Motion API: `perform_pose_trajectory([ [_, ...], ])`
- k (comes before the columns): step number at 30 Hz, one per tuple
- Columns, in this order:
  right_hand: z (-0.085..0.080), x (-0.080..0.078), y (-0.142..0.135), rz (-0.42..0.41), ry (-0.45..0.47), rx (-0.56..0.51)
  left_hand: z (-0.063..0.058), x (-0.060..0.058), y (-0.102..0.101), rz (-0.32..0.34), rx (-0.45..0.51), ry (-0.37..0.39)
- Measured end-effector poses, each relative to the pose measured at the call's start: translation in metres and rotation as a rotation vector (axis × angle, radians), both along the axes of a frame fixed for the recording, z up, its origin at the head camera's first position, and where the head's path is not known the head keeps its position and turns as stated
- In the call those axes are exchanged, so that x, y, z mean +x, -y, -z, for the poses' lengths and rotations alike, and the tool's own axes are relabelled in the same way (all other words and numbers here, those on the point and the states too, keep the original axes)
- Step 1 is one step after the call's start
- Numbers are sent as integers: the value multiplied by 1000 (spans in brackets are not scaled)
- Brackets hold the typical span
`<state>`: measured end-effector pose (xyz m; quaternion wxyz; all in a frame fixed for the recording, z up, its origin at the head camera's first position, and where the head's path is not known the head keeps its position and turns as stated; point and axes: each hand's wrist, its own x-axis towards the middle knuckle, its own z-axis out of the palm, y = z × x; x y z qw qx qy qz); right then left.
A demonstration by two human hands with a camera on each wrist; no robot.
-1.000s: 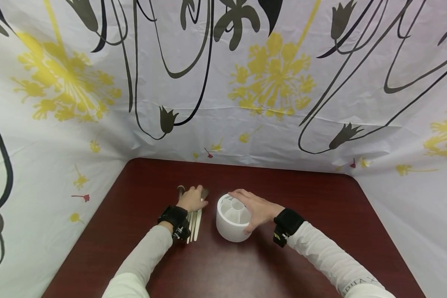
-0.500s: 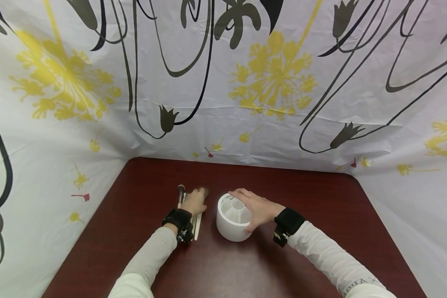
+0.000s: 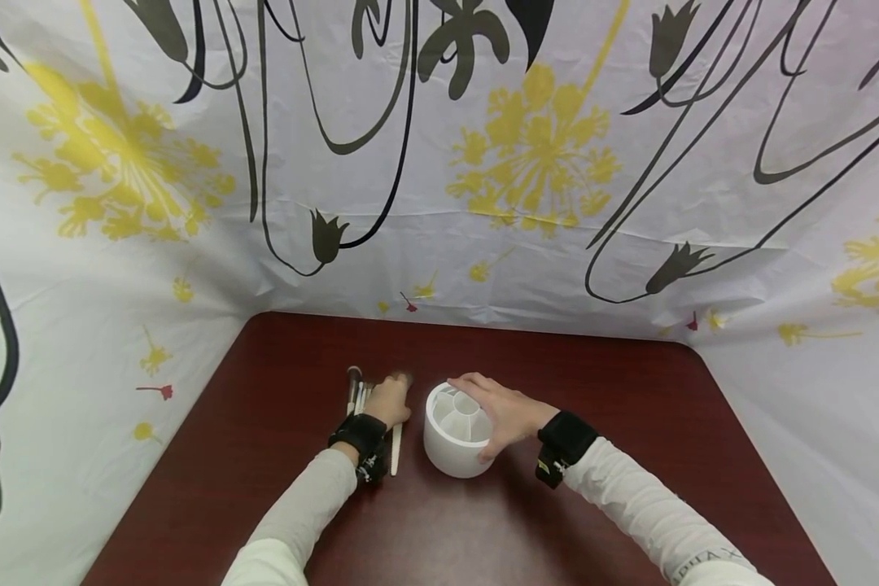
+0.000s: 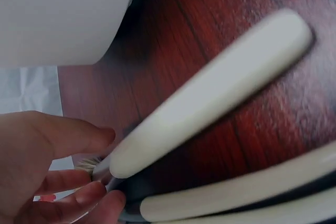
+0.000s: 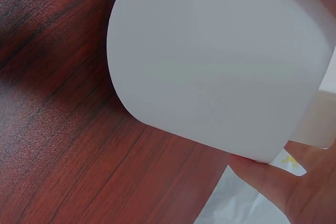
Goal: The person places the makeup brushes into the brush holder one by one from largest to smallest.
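Note:
My left hand (image 3: 388,401) is at the dark, bristled end of a makeup brush (image 4: 210,98), thumb on one side of its neck and fingers on the other. The brush's pale handle points toward me along the table. Right beside it are several more makeup brushes (image 3: 354,387), partly hidden under the hand and wrist; two of their pale handles (image 4: 236,195) show in the left wrist view. My right hand (image 3: 509,413) grips the rim of a white round holder (image 3: 450,456) with inner dividers, thumb at the near side and fingers at the far side. The holder stands upright.
The dark red wooden table (image 3: 557,521) has rounded far corners. A white cloth (image 3: 410,187) printed with yellow and grey flowers hangs behind it and along both sides. Black camera straps (image 3: 567,437) sit on both wrists.
My left hand has shifted right across the brushes, and one brush's handle has swung slightly right, apart from the others. The right hand and the holder stay in place.

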<state>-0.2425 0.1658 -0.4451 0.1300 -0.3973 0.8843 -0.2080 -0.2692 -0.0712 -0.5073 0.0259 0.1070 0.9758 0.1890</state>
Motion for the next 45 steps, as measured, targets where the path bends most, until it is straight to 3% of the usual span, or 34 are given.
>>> perform_pose_trajectory([
  [10,-1,0,0,1,-18,41,10,-1,-5,-40,25,-4],
  [24,-6,1,4,-21,-34,25,10,-1,-4,-77,69,26],
  [33,-6,1,2,-16,-20,29,4,0,-6,-68,65,42],
  [39,-7,1,0,-6,3,23,-4,-3,-6,-49,116,51],
  [45,-5,2,0,-4,0,19,-9,-5,-4,-41,120,18],
])
